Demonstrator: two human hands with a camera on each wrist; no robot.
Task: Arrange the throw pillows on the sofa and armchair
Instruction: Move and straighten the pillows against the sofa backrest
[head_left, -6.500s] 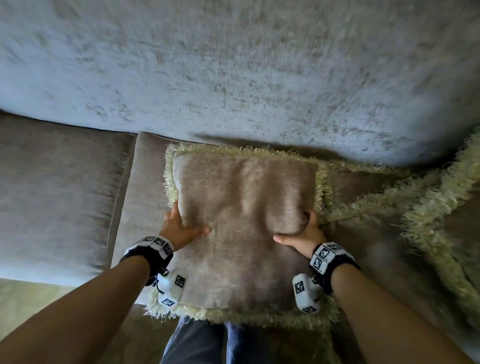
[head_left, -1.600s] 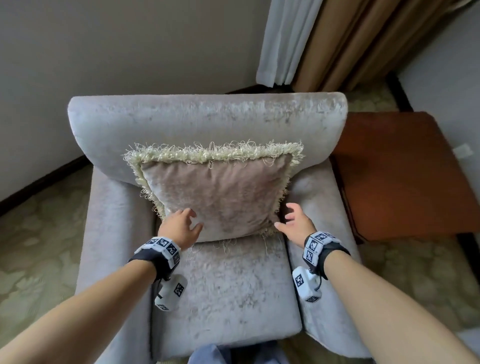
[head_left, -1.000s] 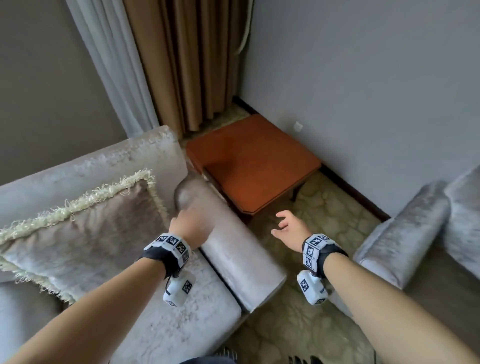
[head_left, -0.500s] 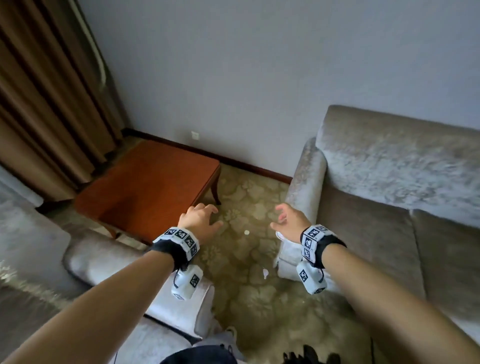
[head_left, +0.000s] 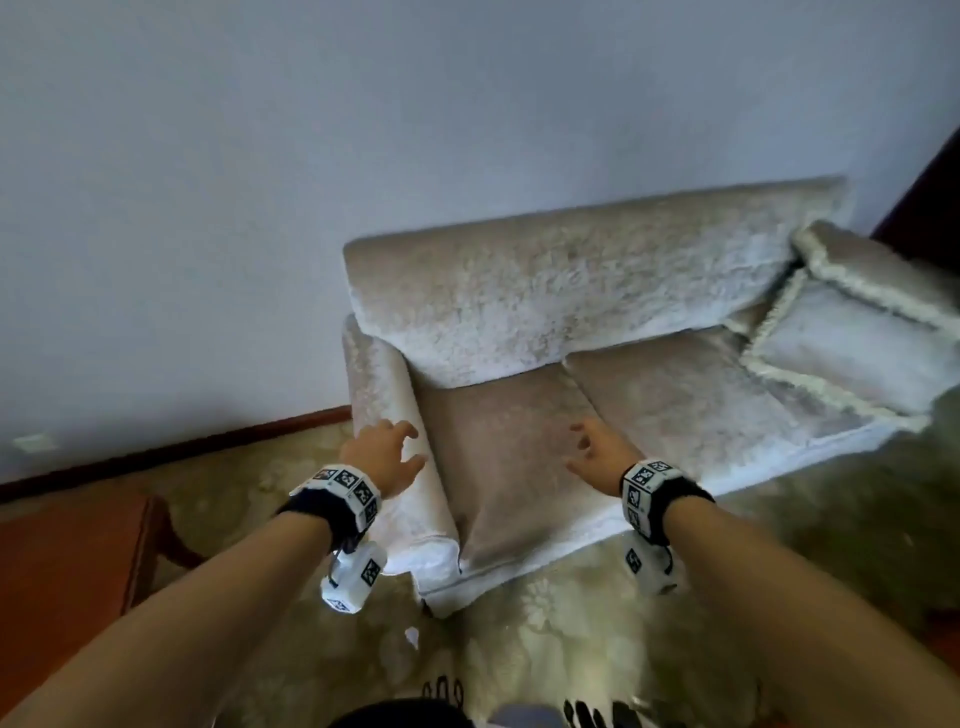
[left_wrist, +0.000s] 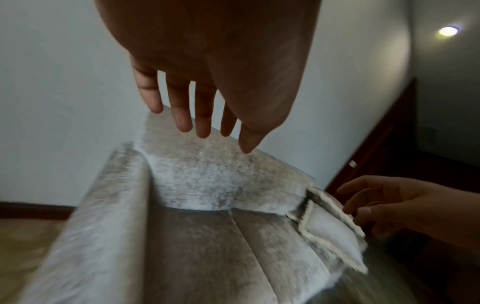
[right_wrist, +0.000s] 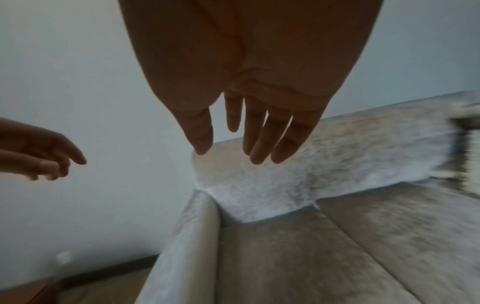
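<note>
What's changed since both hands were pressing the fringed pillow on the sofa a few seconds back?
That pillow was let go and stood against the armchair back. The view then swung right past the wooden side table to the sofa. Now the left hand and right hand are empty, fingers loose, in front of its left seat. Two fringed pillows lie at the sofa's right end, as before.

The sofa (head_left: 597, 291) was upholstered in a pale, crushed velvet-like cloth with a soft sheen and mottled nap. The throw pillows (head_left: 841, 358) were of similar smooth cloth, edged in shaggy cream fringe. The floor (head_left: 571, 639) looked matt, with a faded floral pattern. The desk (head_left: 57, 561) was reddish-brown wood, smooth. The wall (head_left: 260, 182) was matt, painted.
</note>
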